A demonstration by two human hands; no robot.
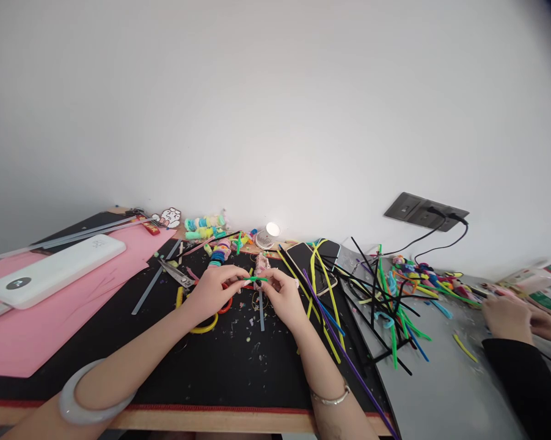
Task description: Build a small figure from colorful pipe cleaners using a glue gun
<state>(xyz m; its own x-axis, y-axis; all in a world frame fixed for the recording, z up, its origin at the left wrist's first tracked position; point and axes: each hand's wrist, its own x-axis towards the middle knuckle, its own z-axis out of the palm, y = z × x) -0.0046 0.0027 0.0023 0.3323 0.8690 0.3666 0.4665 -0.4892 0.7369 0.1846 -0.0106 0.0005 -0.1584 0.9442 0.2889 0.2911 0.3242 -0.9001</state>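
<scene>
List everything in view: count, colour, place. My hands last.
Wall: one, white, rear
Tabletop: one, grey, right
Mat: one, black, centre
Paper: count unclear, pink, left
Power bank: one, white, on paper
Sticks: several, translucent, left, centre
Scissors: one, grey blades, left
Lamp: one, white, rear
Figures: several, multicoloured, rear
Stems: many, multicoloured, right
Phone: at least one, black, right
Socket panel: one, grey, on wall
Plugs: two, black, in panel
Packets: count unclear, multicoloured, right
Co-worker's hands: two, far right
Bangle: one, pale, left forearm
Bracelet: one, silver, right wrist
Left hand: one, on green stem
Right hand: one, likewise
</scene>
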